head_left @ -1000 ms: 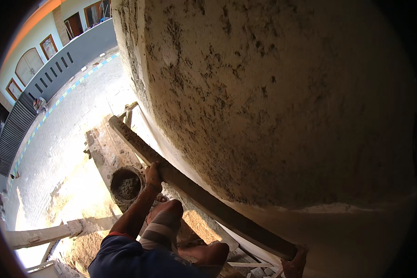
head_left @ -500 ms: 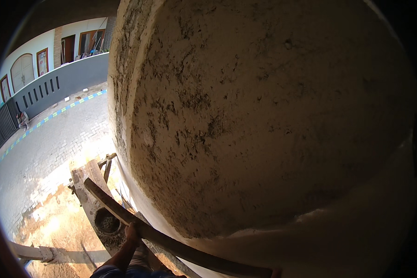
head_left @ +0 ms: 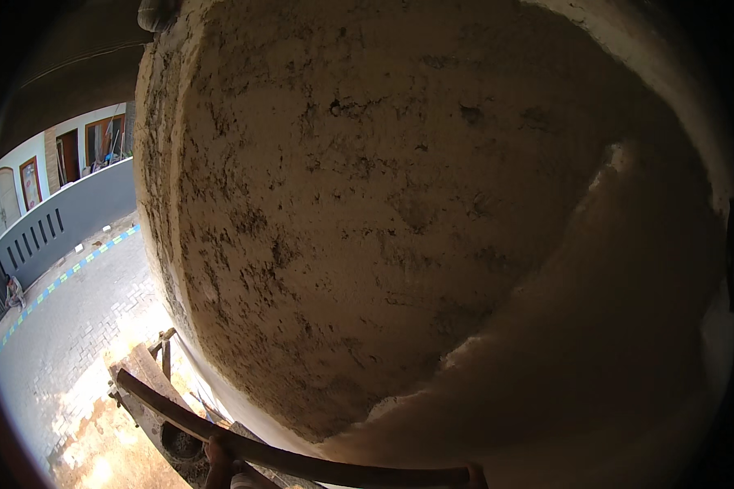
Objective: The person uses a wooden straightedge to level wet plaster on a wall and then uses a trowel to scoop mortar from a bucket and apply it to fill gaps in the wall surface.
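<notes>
As left hand grips beam, bucket beside, grey mix inside

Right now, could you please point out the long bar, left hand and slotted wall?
Long bar (head_left: 310, 465), head view: middle stretch.
Left hand (head_left: 218, 453), head view: its middle.
Slotted wall (head_left: 98, 196), head view: face right of slots.

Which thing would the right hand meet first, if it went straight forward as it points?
Past the wooden bar it holds, the right hand would probably meet the wall's smooth plaster; in this shadow, depth is unclear.
</notes>
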Demonstrator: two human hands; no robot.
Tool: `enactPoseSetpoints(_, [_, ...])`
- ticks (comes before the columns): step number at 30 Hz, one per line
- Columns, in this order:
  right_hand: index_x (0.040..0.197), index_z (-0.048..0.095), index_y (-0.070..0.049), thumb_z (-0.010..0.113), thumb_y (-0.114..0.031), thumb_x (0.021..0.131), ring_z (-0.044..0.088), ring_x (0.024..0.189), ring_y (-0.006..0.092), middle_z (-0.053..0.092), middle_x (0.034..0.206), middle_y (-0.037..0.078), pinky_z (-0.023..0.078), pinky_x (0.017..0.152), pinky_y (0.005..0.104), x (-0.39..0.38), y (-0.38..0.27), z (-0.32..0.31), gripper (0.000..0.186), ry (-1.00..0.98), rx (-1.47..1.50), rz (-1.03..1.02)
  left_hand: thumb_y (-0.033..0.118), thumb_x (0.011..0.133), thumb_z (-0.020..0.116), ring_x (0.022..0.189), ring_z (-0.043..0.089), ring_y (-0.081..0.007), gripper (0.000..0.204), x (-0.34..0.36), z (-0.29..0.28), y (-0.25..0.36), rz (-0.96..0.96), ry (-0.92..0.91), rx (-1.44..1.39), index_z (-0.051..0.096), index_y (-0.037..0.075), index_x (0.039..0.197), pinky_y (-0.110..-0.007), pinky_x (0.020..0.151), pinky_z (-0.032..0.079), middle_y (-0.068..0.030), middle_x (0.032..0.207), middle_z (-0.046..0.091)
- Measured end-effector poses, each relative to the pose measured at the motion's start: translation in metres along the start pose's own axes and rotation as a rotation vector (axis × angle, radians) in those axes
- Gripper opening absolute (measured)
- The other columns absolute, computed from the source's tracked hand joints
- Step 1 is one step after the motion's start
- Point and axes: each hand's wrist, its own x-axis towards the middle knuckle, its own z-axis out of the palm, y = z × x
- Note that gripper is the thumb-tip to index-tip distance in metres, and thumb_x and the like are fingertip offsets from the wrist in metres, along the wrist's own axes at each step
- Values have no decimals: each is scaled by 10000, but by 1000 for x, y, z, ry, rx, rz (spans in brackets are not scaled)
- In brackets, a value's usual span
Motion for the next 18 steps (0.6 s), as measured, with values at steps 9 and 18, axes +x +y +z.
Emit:
enactPoseSetpoints(9, [1349, 450, -78, 745, -83, 786, 483, 1157, 247, 469, 1304, 116, 450, 949, 367, 2, -52, -27, 636, 10, 255, 77, 336, 883, 475, 901, 607, -310, 421, -38, 3, 15, -140, 84, -302, 559, 5, 1130, -462, 782, 526, -150, 1006, 595])
enactPoseSetpoints(18, [1371, 444, -95, 653, -98, 890, 502, 1112, 203, 547, 1250, 82, 430, 935, 343, 22, -120, -28, 525, 127, 73, 422, 326, 891, 497, 893, 616, -315, 347, -41, 3, 31, -212, 46, -275, 538, 47, 1093, -478, 752, 553, -144, 977, 593])
